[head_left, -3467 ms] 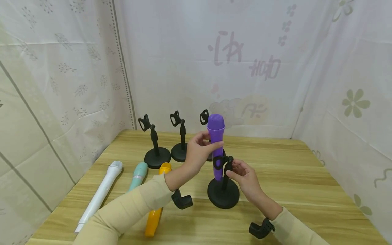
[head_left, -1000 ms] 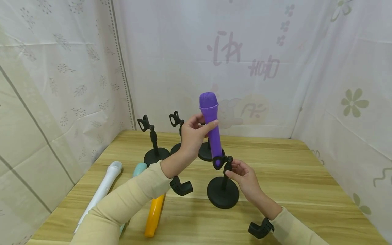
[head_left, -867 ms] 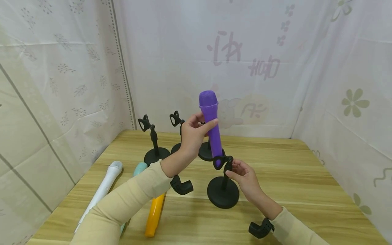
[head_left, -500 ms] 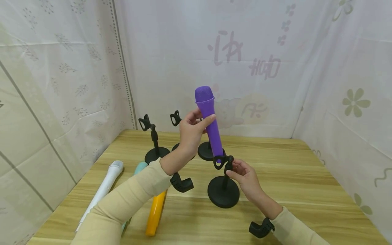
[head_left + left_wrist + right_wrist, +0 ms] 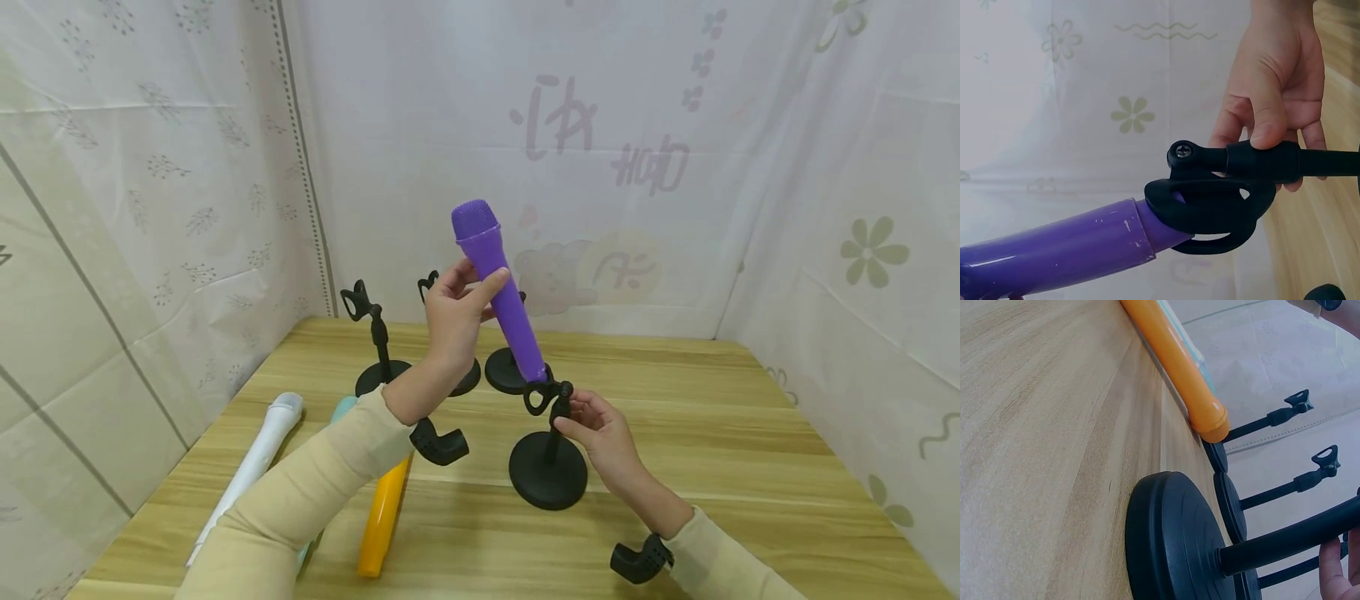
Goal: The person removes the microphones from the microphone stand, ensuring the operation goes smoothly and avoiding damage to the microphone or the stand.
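Note:
My left hand [image 5: 456, 321] grips a purple microphone [image 5: 489, 258] around its middle, the head up and leaning left. The tail end of the microphone sits at the black clip [image 5: 1210, 206] of the front microphone stand [image 5: 548, 471]; in the left wrist view its narrow tip is inside the clip's ring. My right hand [image 5: 603, 437] pinches that stand's upright just below the clip, thumb in front, as the left wrist view also shows. The stand's round base rests on the wooden table.
Behind stand several more black microphone stands [image 5: 381, 333] with bare clips. On the left lie a white microphone [image 5: 251, 467], a mint one [image 5: 345, 408] partly hidden by the sleeve, and an orange one [image 5: 382, 521]. Patterned curtains [image 5: 600, 100] enclose the table [image 5: 675, 400].
My left hand has raised the purple microphone up and to the left, drawing its lower part out of the clip and tilting it further left. My right hand stays on the stand.

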Available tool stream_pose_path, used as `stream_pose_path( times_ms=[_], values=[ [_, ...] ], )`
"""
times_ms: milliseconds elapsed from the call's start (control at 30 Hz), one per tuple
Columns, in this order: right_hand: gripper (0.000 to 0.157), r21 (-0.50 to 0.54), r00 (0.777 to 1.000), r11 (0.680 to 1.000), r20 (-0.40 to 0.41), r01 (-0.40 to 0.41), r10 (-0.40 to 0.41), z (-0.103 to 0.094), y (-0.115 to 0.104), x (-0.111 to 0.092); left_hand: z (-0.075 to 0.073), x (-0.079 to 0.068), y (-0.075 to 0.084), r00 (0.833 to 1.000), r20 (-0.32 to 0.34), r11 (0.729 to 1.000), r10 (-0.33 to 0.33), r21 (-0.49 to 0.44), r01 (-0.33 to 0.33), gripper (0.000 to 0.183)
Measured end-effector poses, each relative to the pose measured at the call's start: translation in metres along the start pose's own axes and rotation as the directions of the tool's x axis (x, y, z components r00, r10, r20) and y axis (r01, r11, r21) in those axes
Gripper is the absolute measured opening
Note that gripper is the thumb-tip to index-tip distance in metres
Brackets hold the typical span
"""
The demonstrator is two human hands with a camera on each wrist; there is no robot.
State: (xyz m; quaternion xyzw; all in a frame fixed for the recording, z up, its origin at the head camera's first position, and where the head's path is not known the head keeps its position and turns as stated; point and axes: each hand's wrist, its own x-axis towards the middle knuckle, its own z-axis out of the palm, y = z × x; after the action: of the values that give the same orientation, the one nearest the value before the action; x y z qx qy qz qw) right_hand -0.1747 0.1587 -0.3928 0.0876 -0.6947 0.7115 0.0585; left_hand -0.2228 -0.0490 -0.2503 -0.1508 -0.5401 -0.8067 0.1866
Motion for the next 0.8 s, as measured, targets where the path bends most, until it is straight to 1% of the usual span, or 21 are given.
stream_pose_path(
  times_ms=[200,300,500,800],
  values=[
    [0.036,-0.003,1.0,1.0,-0.004,-0.009,0.009,0.0,-0.001,-0.001,-0.005,0.002,0.003,1.0,-0.026,1.0,0.0,-0.015,-0.001,0.034],
    [0.037,-0.01,1.0,1.0,-0.006,-0.011,0.011,0.001,-0.002,-0.001,-0.006,0.003,0.005,0.999,-0.04,1.0,0.01,-0.026,-0.012,0.034],
    [0.037,-0.016,1.0,1.0,-0.013,-0.021,0.021,0.001,-0.002,-0.001,-0.011,0.005,0.012,0.998,-0.066,0.999,0.007,-0.045,-0.01,0.034],
    [0.036,-0.01,0.999,0.999,-0.021,-0.038,0.038,0.001,-0.003,-0.001,-0.021,0.008,0.016,0.995,-0.104,1.0,-0.008,-0.03,0.005,0.034]
  ],
)
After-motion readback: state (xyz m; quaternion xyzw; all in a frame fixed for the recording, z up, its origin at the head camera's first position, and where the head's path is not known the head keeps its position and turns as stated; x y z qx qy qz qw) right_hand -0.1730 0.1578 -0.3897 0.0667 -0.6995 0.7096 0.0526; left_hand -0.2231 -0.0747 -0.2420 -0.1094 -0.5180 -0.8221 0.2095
